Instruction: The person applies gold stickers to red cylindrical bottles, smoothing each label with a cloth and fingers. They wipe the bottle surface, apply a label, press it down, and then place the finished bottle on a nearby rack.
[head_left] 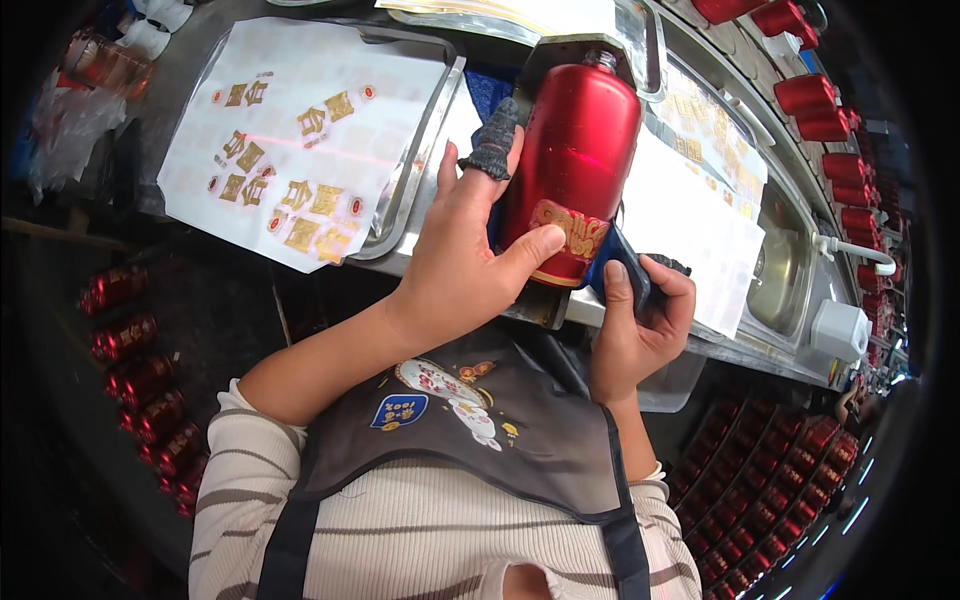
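Note:
A glossy red bottle (583,130) lies with its neck pointing away from me, over an angular metal holder (625,60). My left hand (450,250) steadies it, the thumb pressed on a gold decal (572,222) near its base and the fingers along its left side. A black knitted finger cover (492,143) sits on one finger of that hand. At the bottle's lower right, my right hand (640,335) pinches a dark, flat, flexible piece (640,270) between thumb and fingers; its exact kind is unclear. Another black cover (667,264) shows on a right fingertip.
To the left, a white sheet of gold decals (290,140) lies on a metal tray (405,205). More decal sheets (700,200) lie at right beside a sink (785,255) with a white tap (855,252). Red bottles (765,480) stand in rows lower right; a white jug (840,330) stands nearby.

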